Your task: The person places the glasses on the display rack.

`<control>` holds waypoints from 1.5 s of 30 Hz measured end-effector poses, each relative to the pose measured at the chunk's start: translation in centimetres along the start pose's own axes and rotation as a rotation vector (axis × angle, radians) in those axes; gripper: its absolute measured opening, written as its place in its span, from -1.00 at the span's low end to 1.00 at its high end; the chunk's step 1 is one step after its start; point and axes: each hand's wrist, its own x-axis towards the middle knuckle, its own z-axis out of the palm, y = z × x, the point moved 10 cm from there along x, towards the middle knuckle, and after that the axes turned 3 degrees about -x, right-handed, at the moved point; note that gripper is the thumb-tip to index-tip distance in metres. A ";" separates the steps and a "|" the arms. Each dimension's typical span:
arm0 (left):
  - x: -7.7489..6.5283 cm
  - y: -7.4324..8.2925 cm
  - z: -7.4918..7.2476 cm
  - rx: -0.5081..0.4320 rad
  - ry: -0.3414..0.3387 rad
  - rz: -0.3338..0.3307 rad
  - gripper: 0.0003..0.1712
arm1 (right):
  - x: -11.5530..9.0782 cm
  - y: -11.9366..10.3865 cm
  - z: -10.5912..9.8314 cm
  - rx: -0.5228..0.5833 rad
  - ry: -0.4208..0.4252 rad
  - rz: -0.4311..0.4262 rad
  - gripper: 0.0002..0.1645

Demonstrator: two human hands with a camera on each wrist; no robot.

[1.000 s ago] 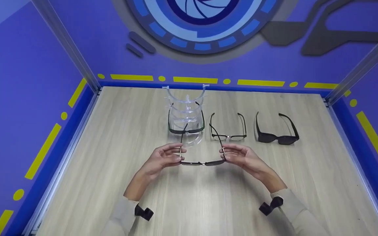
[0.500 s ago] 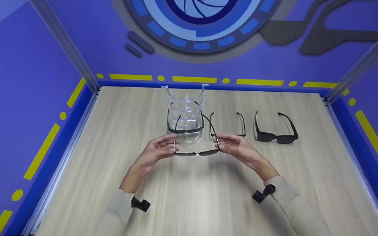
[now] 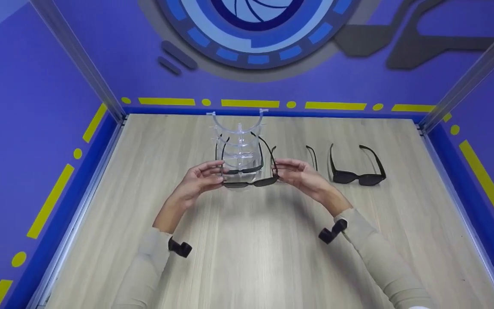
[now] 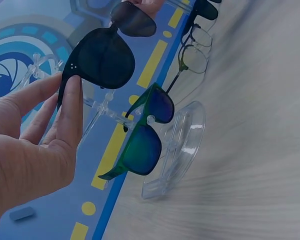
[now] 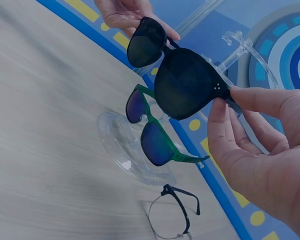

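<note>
Dark-lensed sunglasses [image 3: 265,182] are held up between both hands, lenses toward the person and temples pointing away. My left hand [image 3: 198,180] pinches the left temple near its hinge. The right temple is pinched the same way by my right hand [image 3: 302,177]. Just behind them rises a clear plastic eyewear stand [image 3: 240,133] with several curved tiers. Green-framed sunglasses [image 4: 142,143] with bluish lenses sit on the stand's lowest tier, above its clear base [image 4: 182,145]. In the head view the held sunglasses overlap the front of the stand.
Right of the stand lie thin-rimmed eyeglasses [image 5: 182,212], partly hidden by the right hand in the head view. Farther right are chunky black sunglasses [image 3: 358,177] on the wood-grain table [image 3: 247,257]. Blue panels [image 3: 135,77] enclose the back and sides.
Both hands have moved forward and slightly left with the sunglasses, from in front of the stand to right at it. The other eyewear has stayed in place.
</note>
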 end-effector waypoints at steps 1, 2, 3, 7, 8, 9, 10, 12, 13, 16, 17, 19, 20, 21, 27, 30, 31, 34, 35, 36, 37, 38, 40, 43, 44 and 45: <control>0.2 0.2 -0.1 0.003 0.000 0.003 -0.37 | 0.2 -0.2 0.1 0.008 0.001 -0.001 -0.39; 0.4 0.3 -0.2 0.003 0.004 0.004 -0.37 | 0.4 -0.3 0.1 0.012 0.002 0.000 -0.40; 0.6 0.5 -0.4 0.006 0.008 0.004 -0.37 | 0.6 -0.4 0.1 0.018 0.007 -0.001 -0.42; 1.3 0.9 -0.7 0.031 0.031 -0.006 -0.36 | 1.2 -0.9 0.2 0.039 0.006 -0.004 -0.45; 1.4 1.0 -0.8 0.036 0.038 -0.009 -0.36 | 1.3 -0.9 0.2 0.045 0.005 -0.006 -0.46; 1.6 1.1 -0.9 0.044 0.041 -0.011 -0.36 | 1.5 -1.0 0.2 0.053 0.009 -0.009 -0.46; 1.8 1.3 -1.0 0.051 0.044 -0.013 -0.36 | 1.7 -1.1 0.2 0.059 0.010 -0.011 -0.47; 2.1 1.5 -1.1 0.061 0.044 -0.016 -0.36 | 2.1 -1.1 0.1 0.059 0.016 -0.011 -0.46; 2.3 1.6 -1.2 0.065 0.043 -0.018 -0.36 | 2.3 -1.2 0.1 0.061 0.025 -0.009 -0.45; 2.7 1.9 -1.4 0.066 0.045 -0.023 -0.36 | 2.9 -1.2 0.0 0.059 0.042 -0.003 -0.46; 2.9 2.0 -1.5 0.067 0.045 -0.021 -0.35 | 3.1 -1.2 -0.1 0.056 0.047 -0.003 -0.46; 3.2 2.2 -1.7 0.066 0.051 -0.016 -0.35 | 3.5 -1.2 -0.2 0.053 0.058 -0.004 -0.48; 3.3 2.3 -1.8 0.068 0.053 -0.011 -0.35 | 3.6 -1.2 -0.2 0.055 0.063 -0.004 -0.49; 3.5 2.3 -1.8 0.069 0.054 -0.006 -0.35 | 3.8 -1.2 -0.2 0.057 0.066 -0.006 -0.50; 4.1 2.3 -2.6 0.064 0.057 0.011 -0.34 | 4.7 -1.3 -0.2 0.035 0.083 -0.016 -0.43; 4.5 2.3 -3.0 0.055 0.067 0.016 -0.34 | 5.2 -1.2 -0.1 0.027 0.089 -0.014 -0.38; 4.6 2.3 -3.2 0.055 0.076 0.015 -0.34 | 5.4 -1.2 0.0 0.028 0.091 -0.012 -0.37; 4.9 2.2 -3.6 0.052 0.106 0.011 -0.36 | 5.8 -1.2 0.0 0.031 0.104 -0.006 -0.35; 5.0 2.2 -3.7 0.052 0.118 0.008 -0.37 | 5.9 -1.1 -0.1 0.033 0.113 -0.005 -0.36; 5.1 2.2 -3.9 0.049 0.132 0.006 -0.39 | 6.0 -1.1 -0.1 0.031 0.121 -0.005 -0.36; 5.1 2.3 -4.0 0.049 0.144 0.006 -0.40 | 6.1 -1.1 -0.2 0.031 0.126 -0.007 -0.36; 5.2 2.3 -4.1 0.047 0.155 0.005 -0.40 | 6.2 -1.1 -0.2 0.032 0.129 -0.010 -0.36; 5.4 2.3 -4.3 0.044 0.168 0.004 -0.41 | 6.3 -1.2 -0.2 0.034 0.136 -0.017 -0.35; 5.6 2.2 -4.5 0.035 0.178 0.002 -0.42 | 6.6 -1.0 -0.2 0.036 0.141 -0.026 -0.35; 5.7 2.2 -4.6 0.032 0.179 0.002 -0.42 | 6.7 -0.9 -0.2 0.033 0.147 -0.027 -0.35; 5.8 2.1 -4.6 0.030 0.177 0.001 -0.42 | 6.7 -0.8 -0.2 0.027 0.154 -0.026 -0.35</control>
